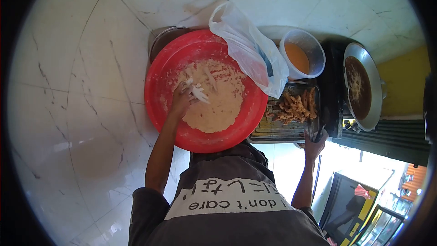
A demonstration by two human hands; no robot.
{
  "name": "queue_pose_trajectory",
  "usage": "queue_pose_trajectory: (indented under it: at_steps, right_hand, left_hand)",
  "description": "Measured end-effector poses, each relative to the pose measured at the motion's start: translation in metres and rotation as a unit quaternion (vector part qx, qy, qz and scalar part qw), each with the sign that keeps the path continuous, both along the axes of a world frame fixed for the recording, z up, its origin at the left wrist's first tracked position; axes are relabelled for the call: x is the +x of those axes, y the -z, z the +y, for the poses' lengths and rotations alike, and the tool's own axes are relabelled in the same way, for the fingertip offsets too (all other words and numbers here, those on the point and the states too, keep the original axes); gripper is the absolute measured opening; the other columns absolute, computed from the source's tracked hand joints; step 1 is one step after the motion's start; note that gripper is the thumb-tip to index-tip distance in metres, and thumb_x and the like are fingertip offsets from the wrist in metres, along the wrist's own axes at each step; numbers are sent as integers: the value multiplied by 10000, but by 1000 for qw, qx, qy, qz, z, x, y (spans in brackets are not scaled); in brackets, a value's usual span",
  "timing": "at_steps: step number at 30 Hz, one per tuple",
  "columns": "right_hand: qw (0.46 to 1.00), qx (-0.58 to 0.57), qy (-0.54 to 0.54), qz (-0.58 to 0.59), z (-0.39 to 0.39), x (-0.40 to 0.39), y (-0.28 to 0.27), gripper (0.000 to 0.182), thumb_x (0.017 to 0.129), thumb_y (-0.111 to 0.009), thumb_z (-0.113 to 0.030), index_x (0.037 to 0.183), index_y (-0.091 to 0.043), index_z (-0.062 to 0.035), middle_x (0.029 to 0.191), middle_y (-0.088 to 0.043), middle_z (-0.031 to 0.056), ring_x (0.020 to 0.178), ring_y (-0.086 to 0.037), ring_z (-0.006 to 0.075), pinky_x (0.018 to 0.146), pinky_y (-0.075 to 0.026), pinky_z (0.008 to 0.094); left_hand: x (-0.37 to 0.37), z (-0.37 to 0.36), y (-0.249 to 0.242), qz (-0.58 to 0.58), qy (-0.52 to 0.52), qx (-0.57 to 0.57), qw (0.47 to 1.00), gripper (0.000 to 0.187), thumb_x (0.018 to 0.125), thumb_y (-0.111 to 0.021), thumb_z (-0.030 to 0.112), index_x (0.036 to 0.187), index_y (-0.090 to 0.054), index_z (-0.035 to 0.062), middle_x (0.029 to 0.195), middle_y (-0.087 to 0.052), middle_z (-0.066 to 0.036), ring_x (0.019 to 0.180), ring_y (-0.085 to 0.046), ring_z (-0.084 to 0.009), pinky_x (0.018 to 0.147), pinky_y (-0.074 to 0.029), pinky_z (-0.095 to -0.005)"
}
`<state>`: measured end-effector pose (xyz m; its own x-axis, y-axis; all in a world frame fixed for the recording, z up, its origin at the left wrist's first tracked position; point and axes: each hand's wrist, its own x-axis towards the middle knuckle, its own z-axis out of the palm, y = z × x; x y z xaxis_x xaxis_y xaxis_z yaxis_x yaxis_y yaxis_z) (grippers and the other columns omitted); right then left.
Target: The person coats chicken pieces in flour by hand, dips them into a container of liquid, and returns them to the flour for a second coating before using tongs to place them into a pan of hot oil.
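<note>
A large red basin (160, 120) holds pale flour (218, 109). My left hand (181, 100) is inside it, its fingers closed around a flour-coated piece (199, 94) whose kind is hidden by the coating. Another coated piece (210, 78) lies in the flour just beyond. On the right, my right hand (315, 146) grips what look like dark metal tongs (318, 133) at the near corner of a tray (264, 135). Brown fried pieces, resembling chicken feet (293, 108), are heaped on that tray.
A white plastic bag (241, 41) drapes over the basin's far right rim. Behind the tray stands a clear tub (318, 64) of orange liquid. A wok (378, 82) with dark oil and foam sits at the far right, beside a black stove (331, 95). Marble-patterned tiles surround the basin.
</note>
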<state>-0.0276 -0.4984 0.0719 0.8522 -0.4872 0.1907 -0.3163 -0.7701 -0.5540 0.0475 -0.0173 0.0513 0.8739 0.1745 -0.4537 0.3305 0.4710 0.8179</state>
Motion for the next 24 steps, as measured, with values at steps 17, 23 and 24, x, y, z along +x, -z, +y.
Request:
queue_pose_trajectory:
  at_steps: [17,23,24]
  right_hand:
    - [864,-101,-483,98,219,94,-102,549,639,-734,-395,1090,-605,-110,906,-592,109,743,-626,295,648,-498,416]
    - [855,-113,-494,109,229,100,-101,440,684,-700,-387,1028,-637,-120,796,-588,89,703,-618,311,627,-494,424]
    - [855,-114,-494,108,228,101,-101,440,684,-700,-387,1028,-637,-120,796,-588,89,703,-618,311,627,-494,424]
  left_hand:
    - [10,-25,-54,-203,83,-84,972,315,863,-543,63,1163,-497,-20,1010,-571,-69,868,-590,-145,783,-527,-325]
    - [7,-22,-43,-173,78,-33,981,315,850,-563,65,1156,-528,-2,1007,-584,-58,873,-574,-119,721,-509,-279]
    - [6,-22,-43,-166,74,-32,983,311,852,-565,85,1155,-542,17,1004,-591,-49,875,-571,-115,708,-495,-272]
